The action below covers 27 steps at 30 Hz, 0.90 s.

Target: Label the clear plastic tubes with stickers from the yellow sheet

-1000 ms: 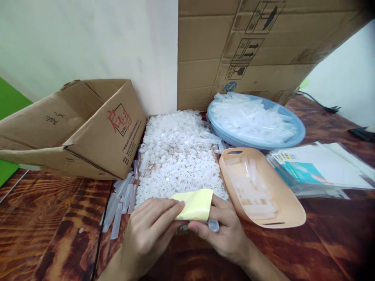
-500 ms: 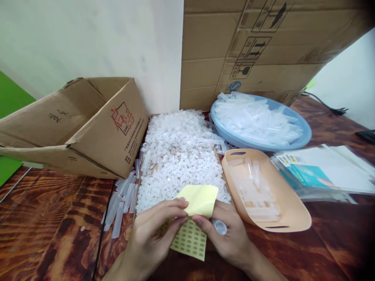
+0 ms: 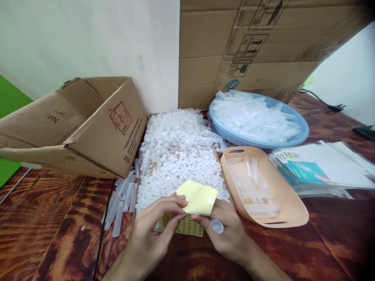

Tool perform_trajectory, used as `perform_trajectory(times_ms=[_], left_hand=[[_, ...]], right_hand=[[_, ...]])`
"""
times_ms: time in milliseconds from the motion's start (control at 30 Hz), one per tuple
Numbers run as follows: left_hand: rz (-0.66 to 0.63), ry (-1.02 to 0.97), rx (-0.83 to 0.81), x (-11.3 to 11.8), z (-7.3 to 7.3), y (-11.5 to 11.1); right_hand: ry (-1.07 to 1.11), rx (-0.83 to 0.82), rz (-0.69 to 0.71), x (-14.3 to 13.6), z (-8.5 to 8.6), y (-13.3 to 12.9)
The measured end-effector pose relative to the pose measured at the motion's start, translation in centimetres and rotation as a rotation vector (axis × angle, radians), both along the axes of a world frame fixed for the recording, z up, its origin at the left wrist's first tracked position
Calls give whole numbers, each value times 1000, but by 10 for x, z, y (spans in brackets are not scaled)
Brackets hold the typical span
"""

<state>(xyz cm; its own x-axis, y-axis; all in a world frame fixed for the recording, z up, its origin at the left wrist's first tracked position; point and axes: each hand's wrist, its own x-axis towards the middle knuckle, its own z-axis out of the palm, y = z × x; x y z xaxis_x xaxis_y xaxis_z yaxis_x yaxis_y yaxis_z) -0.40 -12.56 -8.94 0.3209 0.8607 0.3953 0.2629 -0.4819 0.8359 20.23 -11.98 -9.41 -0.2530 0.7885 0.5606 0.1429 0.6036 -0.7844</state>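
Note:
A yellow sticker sheet is folded over between my two hands, its plain side on top and rows of small printed labels showing below. My left hand pinches its left part between thumb and fingers. With thumb and fingers, my right hand grips the sheet's right part and also holds a clear plastic tube, whose round end faces me. Just beyond the hands, a shallow box holds a heap of small translucent plastic pieces.
An open cardboard box stands at left, with loose tubes beside it. At right are a blue basin full of tubes, a peach tray with more tubes, and plastic-wrapped packets. A large carton stands behind.
The lower, printed part of the sheet has been folded up, so less of it hangs below my hands. Both hands keep their hold, and the view has shifted slightly.

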Motion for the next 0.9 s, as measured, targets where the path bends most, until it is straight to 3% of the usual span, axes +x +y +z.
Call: perform_trajectory(times_ms=[267,433,900], left_hand=[[-20,15,71,0,-4,-1],[-35,29,24,-3,-2,2],[-84,143,21,-4,-2,0]], right_hand=[[-30,-17,-55,-2,1,-1],[-57,-36,-72,-1,2,-1],[-38,-107,-21,-2,1,-2]])
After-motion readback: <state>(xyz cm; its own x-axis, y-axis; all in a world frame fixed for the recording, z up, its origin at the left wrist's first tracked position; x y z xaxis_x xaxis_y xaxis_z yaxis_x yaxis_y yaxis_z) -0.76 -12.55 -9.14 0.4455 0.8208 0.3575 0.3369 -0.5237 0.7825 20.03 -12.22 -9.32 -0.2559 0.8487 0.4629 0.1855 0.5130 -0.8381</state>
